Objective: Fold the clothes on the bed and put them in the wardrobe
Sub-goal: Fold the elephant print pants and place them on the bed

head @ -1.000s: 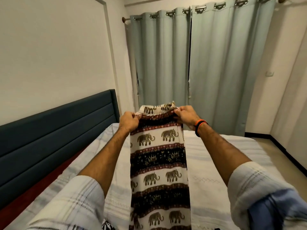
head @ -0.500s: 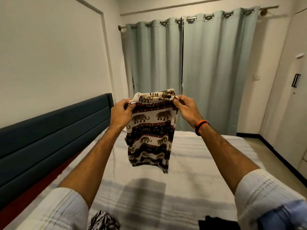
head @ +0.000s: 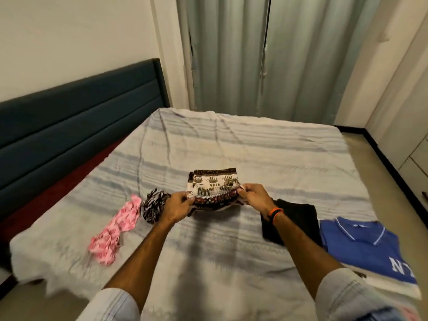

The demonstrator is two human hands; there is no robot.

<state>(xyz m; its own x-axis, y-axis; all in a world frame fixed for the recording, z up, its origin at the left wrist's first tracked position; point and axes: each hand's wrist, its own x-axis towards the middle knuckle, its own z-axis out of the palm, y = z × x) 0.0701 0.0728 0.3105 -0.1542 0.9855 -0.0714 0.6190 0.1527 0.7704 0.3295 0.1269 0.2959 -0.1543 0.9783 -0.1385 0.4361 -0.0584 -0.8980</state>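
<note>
Farthest left of the two-handed grip, a crumpled pink patterned cloth (head: 115, 230) lies on the bed (head: 231, 144), well apart from the hands. Between it and the left hand, a bunched black-and-white garment (head: 154, 203) sits just beside the knuckles. The left hand (head: 177, 206) has its fingers curled around the left end of the elephant-print garment (head: 213, 184), pinching the folded edge. The garment spans the gap between both hands, low over the striped bedspread; its far part, beyond the grip, rests on the cover, with a dark band along the far edge. The right hand (head: 253, 196), wearing an orange-and-black wristband (head: 275, 213), pinches the garment's right end in the same way, fingers closed on the cloth. Just behind and to the right of that wrist lies a folded black garment (head: 298, 218), partly hidden by the forearm. Farther right, touching or nearly touching it, a folded blue polo shirt (head: 363, 249) with white lettering lies near the bed's edge.
</note>
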